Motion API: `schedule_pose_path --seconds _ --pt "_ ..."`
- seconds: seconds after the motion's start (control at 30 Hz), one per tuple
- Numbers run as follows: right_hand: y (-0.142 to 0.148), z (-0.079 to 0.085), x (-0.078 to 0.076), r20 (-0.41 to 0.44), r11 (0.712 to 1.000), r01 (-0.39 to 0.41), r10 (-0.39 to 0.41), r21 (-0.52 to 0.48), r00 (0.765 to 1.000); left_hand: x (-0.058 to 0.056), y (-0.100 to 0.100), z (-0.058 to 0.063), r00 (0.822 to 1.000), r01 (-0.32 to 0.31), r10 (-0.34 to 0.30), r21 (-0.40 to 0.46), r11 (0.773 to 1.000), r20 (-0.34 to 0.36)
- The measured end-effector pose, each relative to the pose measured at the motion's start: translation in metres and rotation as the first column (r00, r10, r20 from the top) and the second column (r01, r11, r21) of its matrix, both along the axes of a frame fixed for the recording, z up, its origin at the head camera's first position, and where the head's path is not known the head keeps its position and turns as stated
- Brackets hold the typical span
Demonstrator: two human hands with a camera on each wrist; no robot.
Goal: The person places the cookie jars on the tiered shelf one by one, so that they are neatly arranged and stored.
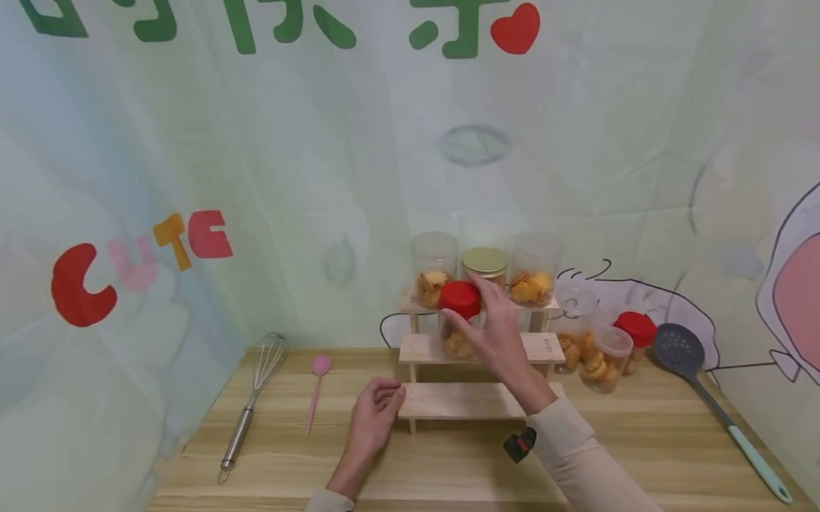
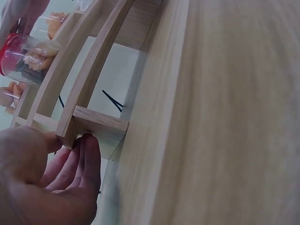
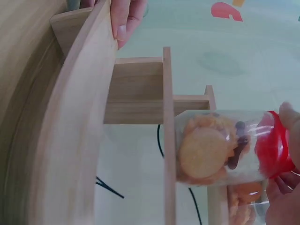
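My right hand (image 1: pixel 498 342) grips the red lid of a clear jar (image 1: pixel 459 343) with cookies inside. The jar stands upright on the left part of the middle step of a three-tier wooden stand (image 1: pixel 456 400). In the right wrist view the base of this jar (image 3: pixel 204 152) meets the step board. Thumb and fingers of my left hand (image 2: pixel 56 183) pinch the left end of the lowest step. On the top step are two clear jars of cookies, the left jar (image 1: pixel 434 266) and the right jar (image 1: pixel 534 270), with a gold-lidded jar (image 1: pixel 485 261) between them.
Right of the stand are more cookie jars, including an upright jar (image 1: pixel 606 358) and a red-lidded jar (image 1: pixel 636 327). A slotted spoon (image 1: pixel 681 352) lies at the far right. On the left lie a whisk (image 1: pixel 252 401) and a pink spoon (image 1: pixel 320 367). A printed cloth (image 1: pixel 338 153) hangs behind.
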State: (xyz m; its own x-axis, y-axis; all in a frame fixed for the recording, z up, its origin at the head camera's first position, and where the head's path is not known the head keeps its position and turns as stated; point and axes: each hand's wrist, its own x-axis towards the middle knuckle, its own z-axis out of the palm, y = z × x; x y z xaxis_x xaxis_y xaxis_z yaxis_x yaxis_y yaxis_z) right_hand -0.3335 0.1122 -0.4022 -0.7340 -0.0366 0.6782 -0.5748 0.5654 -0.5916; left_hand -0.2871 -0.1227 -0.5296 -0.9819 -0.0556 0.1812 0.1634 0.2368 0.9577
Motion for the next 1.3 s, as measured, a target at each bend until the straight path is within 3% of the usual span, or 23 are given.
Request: schedule_pose_path --seconds 0.27,0.53,0.77,1.0,1.13,1.3 --pt "0.017 -0.015 0.024 -0.019 0.997 0.018 -0.019 -0.075 1.0 0.004 -0.001 0.0 1.0 0.017 -0.016 0.032 0.999 -0.014" --pt "0.068 -0.039 0.041 -0.086 0.985 0.134 -0.144 -0.113 0.986 0.005 0.0 0.002 1.0 0.009 -0.008 0.045 0.999 -0.026" --pt "0.126 -0.059 0.043 -0.055 0.965 0.231 -0.239 -0.124 0.969 0.004 0.001 0.001 0.999 0.012 -0.012 0.022 1.0 -0.034" --pt "0.18 -0.068 0.046 -0.08 0.934 0.347 -0.354 -0.089 0.932 0.003 0.002 0.0 1.0 0.009 -0.009 0.006 1.0 -0.028" --pt "0.2 -0.076 0.045 -0.056 0.918 0.383 -0.389 -0.1 0.919 0.004 0.002 0.002 1.0 -0.002 0.002 0.007 1.0 -0.011" --pt "0.21 -0.083 0.041 0.003 0.917 0.392 -0.393 -0.069 0.92 0.003 0.002 0.002 1.0 -0.004 0.004 0.017 1.0 -0.006"
